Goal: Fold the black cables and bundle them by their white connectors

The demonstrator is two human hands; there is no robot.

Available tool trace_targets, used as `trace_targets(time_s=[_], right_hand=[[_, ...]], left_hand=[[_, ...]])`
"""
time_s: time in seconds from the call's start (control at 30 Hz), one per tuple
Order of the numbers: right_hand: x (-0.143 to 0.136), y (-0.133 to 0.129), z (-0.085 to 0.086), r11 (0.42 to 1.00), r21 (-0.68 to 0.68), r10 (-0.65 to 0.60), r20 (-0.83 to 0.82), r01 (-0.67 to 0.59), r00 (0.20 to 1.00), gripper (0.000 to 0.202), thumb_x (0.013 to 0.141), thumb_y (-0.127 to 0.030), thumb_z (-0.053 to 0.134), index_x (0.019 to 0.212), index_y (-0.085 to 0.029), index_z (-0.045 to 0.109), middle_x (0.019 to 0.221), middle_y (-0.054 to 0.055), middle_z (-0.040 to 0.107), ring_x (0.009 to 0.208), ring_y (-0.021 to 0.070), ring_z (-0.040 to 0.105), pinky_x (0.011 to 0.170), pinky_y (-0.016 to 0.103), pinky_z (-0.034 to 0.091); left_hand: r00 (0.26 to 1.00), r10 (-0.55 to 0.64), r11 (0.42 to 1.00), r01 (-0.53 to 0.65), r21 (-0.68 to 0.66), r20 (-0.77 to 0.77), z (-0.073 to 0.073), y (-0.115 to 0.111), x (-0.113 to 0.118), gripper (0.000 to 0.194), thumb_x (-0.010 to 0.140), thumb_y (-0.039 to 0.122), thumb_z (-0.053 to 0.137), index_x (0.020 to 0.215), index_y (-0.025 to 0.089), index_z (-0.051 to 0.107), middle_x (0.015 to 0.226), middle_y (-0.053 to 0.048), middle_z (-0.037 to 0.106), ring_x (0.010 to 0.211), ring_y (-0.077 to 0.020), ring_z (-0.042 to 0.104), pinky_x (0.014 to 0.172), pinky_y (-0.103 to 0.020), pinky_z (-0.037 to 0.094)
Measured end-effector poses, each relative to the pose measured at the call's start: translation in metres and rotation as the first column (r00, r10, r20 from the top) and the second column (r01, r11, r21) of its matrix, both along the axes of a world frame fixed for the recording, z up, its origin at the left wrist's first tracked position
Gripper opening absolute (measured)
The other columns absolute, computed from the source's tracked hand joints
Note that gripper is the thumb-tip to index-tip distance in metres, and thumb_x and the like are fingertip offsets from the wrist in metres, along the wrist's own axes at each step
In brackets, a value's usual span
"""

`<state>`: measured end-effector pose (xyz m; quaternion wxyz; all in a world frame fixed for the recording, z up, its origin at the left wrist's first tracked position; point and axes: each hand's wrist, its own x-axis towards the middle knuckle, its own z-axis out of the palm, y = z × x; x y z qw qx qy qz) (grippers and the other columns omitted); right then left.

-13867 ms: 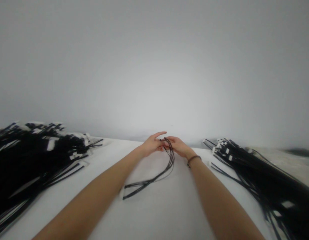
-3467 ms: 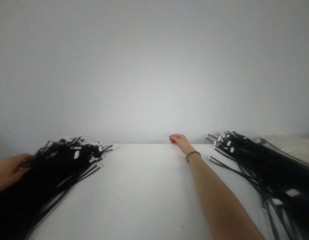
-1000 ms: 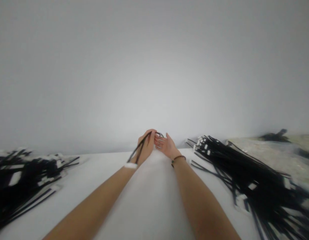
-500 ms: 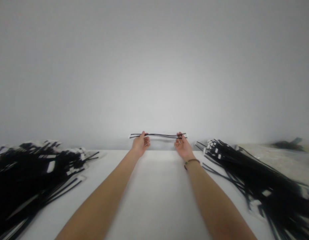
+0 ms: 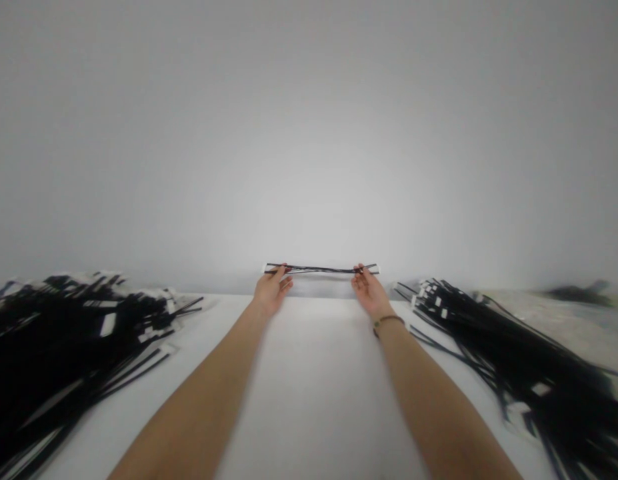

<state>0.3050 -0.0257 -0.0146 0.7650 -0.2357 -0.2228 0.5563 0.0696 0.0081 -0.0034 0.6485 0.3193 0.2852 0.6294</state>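
Note:
A thin black cable harness (image 5: 321, 270) with white ends is stretched level between my two hands, above the far edge of the white table. My left hand (image 5: 273, 287) pinches it close to its left end, thumb on top and the other fingers loosely curled. Near the right end, my right hand (image 5: 367, 287) grips it in the same way, with a bracelet on that wrist. The white end pieces stick out past both hands, too small to make out in detail.
A big heap of black cables with white connectors (image 5: 53, 340) lies on the left of the white table (image 5: 313, 387). Another bundle of such cables (image 5: 513, 353) lies on the right. Clear plastic wrapping (image 5: 579, 323) is behind it. A pale wall (image 5: 309, 133) rises beyond the table.
My left hand has slid slightly left along the cable harness, nearer its end. The strands now run straighter and closer together. The view has shifted a little.

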Motion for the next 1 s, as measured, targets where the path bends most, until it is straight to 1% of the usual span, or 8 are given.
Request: trace_targets(time_s=[0.17, 0.33, 0.4, 0.47, 0.57, 0.77, 0.87, 1.0], right_hand=[[-0.004, 0.0, -0.004, 0.998, -0.038, -0.045, 0.123, 0.05, 0.991, 0.005, 0.073, -0.021, 0.057, 0.076, -0.018, 0.057, 0.07, 0.001, 0.062, 0.059, 0.0065, 0.056, 0.059, 0.019, 0.047], [-0.013, -0.003, -0.008, 0.982, -0.124, 0.184, 0.409, -0.146, 0.894, 0.012, 0.066, -0.022, 0.064, 0.07, -0.012, 0.059, 0.062, 0.004, 0.06, 0.048, 0.0063, 0.049, 0.047, 0.019, 0.041], [-0.016, -0.006, -0.007, 0.97, -0.13, 0.244, 0.509, -0.206, 0.825, 0.016, 0.064, -0.024, 0.065, 0.071, -0.01, 0.061, 0.06, 0.003, 0.058, 0.044, 0.0043, 0.043, 0.043, 0.018, 0.035], [-0.02, -0.01, -0.006, 0.956, -0.124, 0.287, 0.592, -0.267, 0.753, 0.021, 0.062, -0.027, 0.066, 0.073, -0.01, 0.062, 0.06, 0.002, 0.058, 0.043, 0.0027, 0.038, 0.041, 0.017, 0.03], [-0.024, -0.015, -0.003, 0.931, -0.118, 0.331, 0.67, -0.345, 0.665, 0.021, 0.061, -0.027, 0.067, 0.071, -0.01, 0.063, 0.055, -0.001, 0.054, 0.041, 0.0018, 0.032, 0.04, 0.017, 0.025], [-0.026, -0.016, -0.005, 0.938, -0.06, 0.303, 0.626, -0.343, 0.719, 0.029, 0.057, -0.02, 0.068, 0.084, -0.013, 0.063, 0.071, 0.001, 0.058, 0.05, 0.003, 0.038, 0.048, 0.018, 0.03], [-0.026, -0.016, -0.006, 0.944, -0.072, 0.299, 0.607, -0.323, 0.737, 0.028, 0.055, -0.019, 0.069, 0.082, -0.012, 0.063, 0.068, 0.001, 0.056, 0.052, 0.0042, 0.041, 0.05, 0.019, 0.031], [-0.027, -0.015, -0.006, 0.945, -0.054, 0.288, 0.602, -0.322, 0.744, 0.026, 0.054, -0.017, 0.069, 0.079, -0.011, 0.064, 0.064, 0.0, 0.054, 0.051, 0.0043, 0.04, 0.049, 0.02, 0.03]], left_hand=[[0.995, -0.083, 0.996, 0.086, 0.039, -0.058, 0.004, -0.006, 0.007, 0.014, 0.074, 0.025, 0.054, 0.086, 0.018, 0.056, 0.096, -0.005, 0.059, 0.069, -0.0105, 0.057, 0.06, -0.024, 0.046], [0.956, -0.154, 0.98, 0.181, 0.086, -0.249, 0.005, -0.013, 0.009, 0.014, 0.075, 0.023, 0.053, 0.081, 0.011, 0.057, 0.086, -0.01, 0.061, 0.055, -0.0068, 0.052, 0.057, -0.021, 0.044], [0.847, -0.345, 0.92, 0.39, 0.031, -0.404, 0.004, -0.017, 0.009, 0.018, 0.072, 0.024, 0.057, 0.081, 0.009, 0.058, 0.081, -0.011, 0.061, 0.052, -0.0068, 0.05, 0.054, -0.02, 0.043], [0.652, -0.545, 0.791, 0.608, -0.065, -0.527, 0.005, -0.022, 0.01, 0.024, 0.069, 0.029, 0.061, 0.082, 0.009, 0.06, 0.082, -0.013, 0.062, 0.052, -0.0075, 0.05, 0.051, -0.02, 0.042], [0.457, -0.633, 0.661, 0.739, -0.129, -0.625, 0.007, -0.031, 0.016, 0.034, 0.066, 0.034, 0.063, 0.092, 0.012, 0.058, 0.084, -0.013, 0.062, 0.052, -0.008, 0.051, 0.05, -0.02, 0.041], [0.59, -0.487, 0.76, 0.649, 0.019, -0.644, 0.002, -0.03, 0.019, 0.052, 0.063, 0.031, 0.066, 0.109, 0.022, 0.043, 0.093, -0.012, 0.061, 0.044, -0.0055, 0.048, 0.043, -0.019, 0.038], [0.673, -0.27, 0.869, 0.478, 0.126, -0.689, -0.003, -0.021, 0.015, 0.051, 0.058, 0.025, 0.069, 0.105, 0.019, 0.049, 0.09, -0.011, 0.061, 0.034, -0.0018, 0.038, 0.032, -0.015, 0.026], [0.712, -0.179, 0.899, 0.399, 0.181, -0.68, -0.005, -0.012, 0.014, 0.039, 0.055, 0.022, 0.071, 0.091, 0.012, 0.059, 0.086, -0.012, 0.061, 0.036, -0.0019, 0.04, 0.033, -0.016, 0.032]])
